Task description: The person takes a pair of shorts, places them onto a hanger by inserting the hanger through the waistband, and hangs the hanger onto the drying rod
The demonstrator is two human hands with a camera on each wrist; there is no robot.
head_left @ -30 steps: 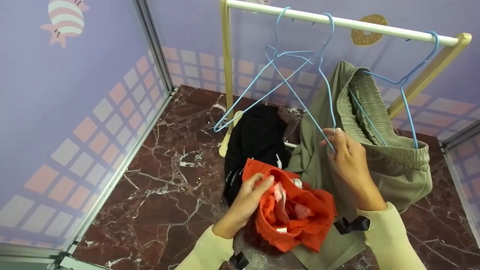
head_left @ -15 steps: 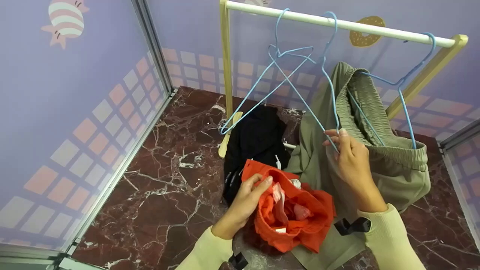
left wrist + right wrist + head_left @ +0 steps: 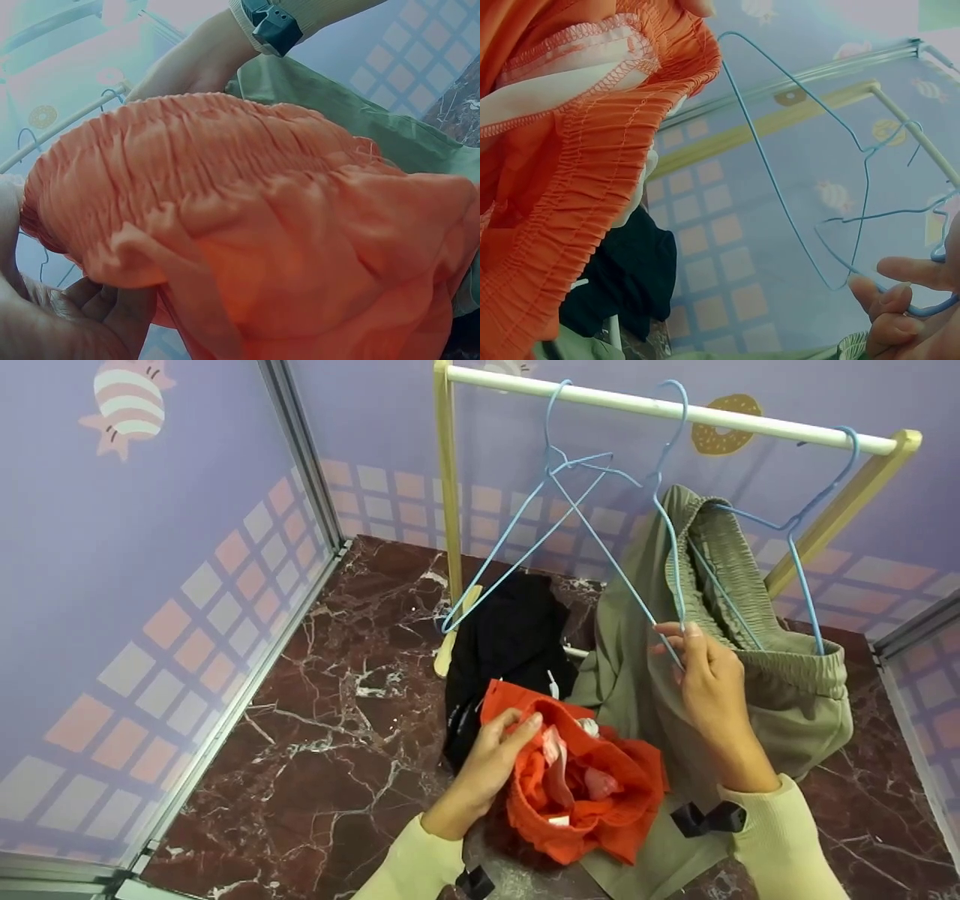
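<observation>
My left hand (image 3: pixel 486 754) grips the elastic waistband of orange-red shorts (image 3: pixel 626 810), thumb over the rim at the left side. Their waist gapes upward, showing pale lining and a white label. In the left wrist view the gathered waistband (image 3: pixel 195 142) fills the middle, above my left hand (image 3: pixel 75 322). My right hand (image 3: pixel 712 682) pinches the lower corner of a blue wire hanger (image 3: pixel 613 561), which is swung askew with its hook on the rail (image 3: pixel 615 400). The right wrist view shows that hanger between the fingers of my right hand (image 3: pixel 915 315).
Another blue hanger (image 3: pixel 495 559) hangs bare at the left. Olive-green trousers (image 3: pixel 795 697) hang from a third hanger (image 3: pixel 806 585) at the right. A black garment (image 3: pixel 517 622) is behind the shorts, near the stand's wooden post (image 3: pixel 448 472). Purple walls enclose the marbled floor (image 3: pixel 315 780).
The right hand has drawn the pinched hanger slightly rightward, its hook shifting right along the rail. The left hand and shorts stay nearly in place.
</observation>
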